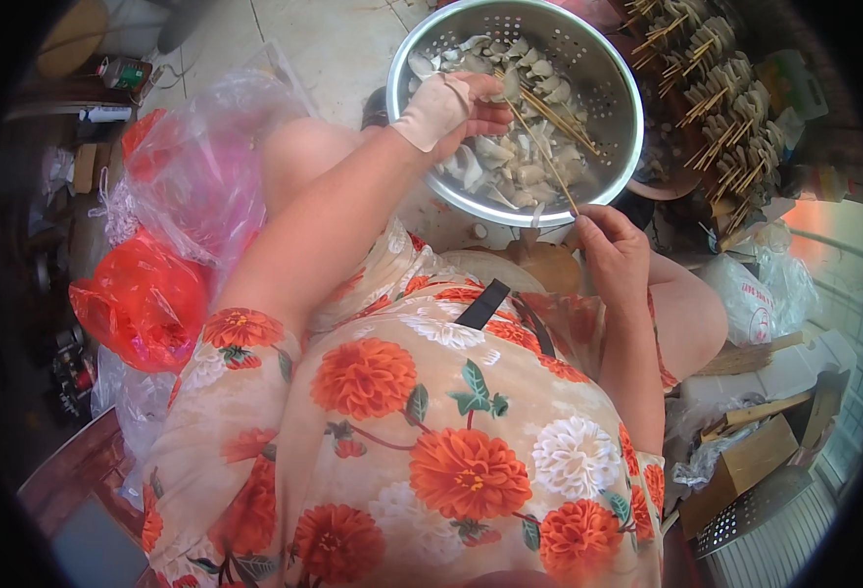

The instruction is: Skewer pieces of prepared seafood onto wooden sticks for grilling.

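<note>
A metal colander (pixel 626 158) with a perforated wall holds many torn grey-white mushroom pieces (pixel 531 174), which look like oyster mushroom. Over its left side is my left hand (pixel 479 110), a beige patch on the wrist, with a grey mushroom piece (pixel 511 87) between its fingers. My right hand (pixel 611 237), by the colander's lower right rim, pinches the near end of a thin bamboo skewer (pixel 551 163). The skewer slants up to the piece at my left fingers; whether it pierces the piece cannot be told. More bamboo skewers (pixel 560 121) lie together across the colander.
Filled mushroom skewers (pixel 733 125) are piled in rows at the upper right. On the left are a clear plastic bag (pixel 204 154) and a red plastic bag (pixel 145 301). A white plastic bag (pixel 744 298) and an open cardboard box (pixel 758 459) stand at the right.
</note>
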The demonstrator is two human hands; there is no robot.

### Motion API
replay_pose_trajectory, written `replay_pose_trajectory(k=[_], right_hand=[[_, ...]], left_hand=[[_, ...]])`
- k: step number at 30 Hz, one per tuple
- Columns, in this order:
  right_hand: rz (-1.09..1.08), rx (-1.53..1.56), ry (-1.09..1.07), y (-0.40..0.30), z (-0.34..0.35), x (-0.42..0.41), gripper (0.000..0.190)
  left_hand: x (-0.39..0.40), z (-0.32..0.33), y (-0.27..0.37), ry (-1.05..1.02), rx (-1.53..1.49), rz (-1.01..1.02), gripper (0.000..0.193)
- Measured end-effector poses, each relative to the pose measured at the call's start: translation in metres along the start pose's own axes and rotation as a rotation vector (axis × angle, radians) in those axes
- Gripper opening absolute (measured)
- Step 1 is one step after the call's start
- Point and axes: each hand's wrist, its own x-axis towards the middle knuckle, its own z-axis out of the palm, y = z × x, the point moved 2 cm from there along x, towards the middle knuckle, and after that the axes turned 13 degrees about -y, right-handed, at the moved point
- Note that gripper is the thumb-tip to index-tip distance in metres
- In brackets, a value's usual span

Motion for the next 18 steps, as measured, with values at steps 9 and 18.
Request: replay_pose_trajectory(k=[9, 18], right_hand=[[0.035, 0.067, -0.005, 0.003, -0.003, -0.001, 0.013], [0.004, -0.019, 0.044, -0.001, 0.004, 0.000, 0.014]], left_hand=[[-0.005, 0.010, -0.001, -0.016, 0.088, -0.033, 0.021], [-0.007, 0.018, -0.009, -0.048, -0.010, -0.146, 0.020]])
